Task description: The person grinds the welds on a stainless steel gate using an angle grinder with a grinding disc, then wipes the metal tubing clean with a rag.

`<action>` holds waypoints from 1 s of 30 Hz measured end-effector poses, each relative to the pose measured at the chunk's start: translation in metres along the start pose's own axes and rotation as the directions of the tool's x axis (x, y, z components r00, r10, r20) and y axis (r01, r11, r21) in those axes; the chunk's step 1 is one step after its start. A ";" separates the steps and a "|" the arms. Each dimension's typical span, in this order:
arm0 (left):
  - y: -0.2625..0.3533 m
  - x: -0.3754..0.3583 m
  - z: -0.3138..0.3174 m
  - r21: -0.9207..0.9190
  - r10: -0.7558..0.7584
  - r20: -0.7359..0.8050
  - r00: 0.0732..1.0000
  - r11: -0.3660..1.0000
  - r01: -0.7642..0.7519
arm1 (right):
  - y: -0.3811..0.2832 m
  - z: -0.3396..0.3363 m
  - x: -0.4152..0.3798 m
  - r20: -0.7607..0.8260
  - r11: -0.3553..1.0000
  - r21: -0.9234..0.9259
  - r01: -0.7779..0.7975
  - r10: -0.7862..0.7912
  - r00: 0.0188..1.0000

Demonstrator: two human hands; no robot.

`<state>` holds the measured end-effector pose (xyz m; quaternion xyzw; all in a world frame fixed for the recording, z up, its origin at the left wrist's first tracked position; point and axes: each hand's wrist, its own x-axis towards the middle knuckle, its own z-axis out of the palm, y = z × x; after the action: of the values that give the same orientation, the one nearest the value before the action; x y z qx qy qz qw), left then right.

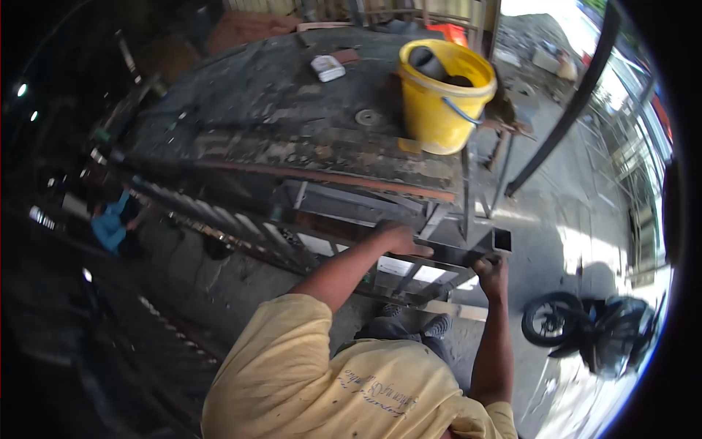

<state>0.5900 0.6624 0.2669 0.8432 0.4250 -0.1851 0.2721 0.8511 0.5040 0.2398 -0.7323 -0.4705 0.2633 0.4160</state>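
Note:
A dark square metal tube lies along the front of the workbench, its hollow end facing right. My left hand is closed over the tube from above, with fingers pointing right along it. Near the open end, my right hand grips the tube from below, its fingers curled and partly hidden. Below and left of my hands runs a metal frame with several crossbars.
On the worn workbench stand a yellow bucket with dark items inside, a small white box and a round disc. A motorcycle is at right. A person in blue crouches at far left.

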 end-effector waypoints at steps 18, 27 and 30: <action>0.053 -0.018 0.091 -0.142 -0.227 -0.585 0.778 0.974 0.176 | 0.015 -0.032 -0.011 0.279 0.909 0.254 0.331 -0.397 0.875; 0.075 -0.065 0.103 -0.026 -0.109 -0.804 0.584 0.989 0.149 | 0.016 -0.041 -0.052 0.187 0.926 0.111 0.360 -0.375 0.908; 0.071 -0.068 0.100 -0.117 -0.149 -0.734 0.662 0.989 0.093 | 0.012 -0.039 -0.052 0.177 0.909 0.106 0.404 -0.417 0.892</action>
<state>0.6009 0.5238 0.2470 0.8056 0.5600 0.1699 0.0924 0.8654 0.4399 0.2498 -0.5730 -0.6438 0.2556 0.4380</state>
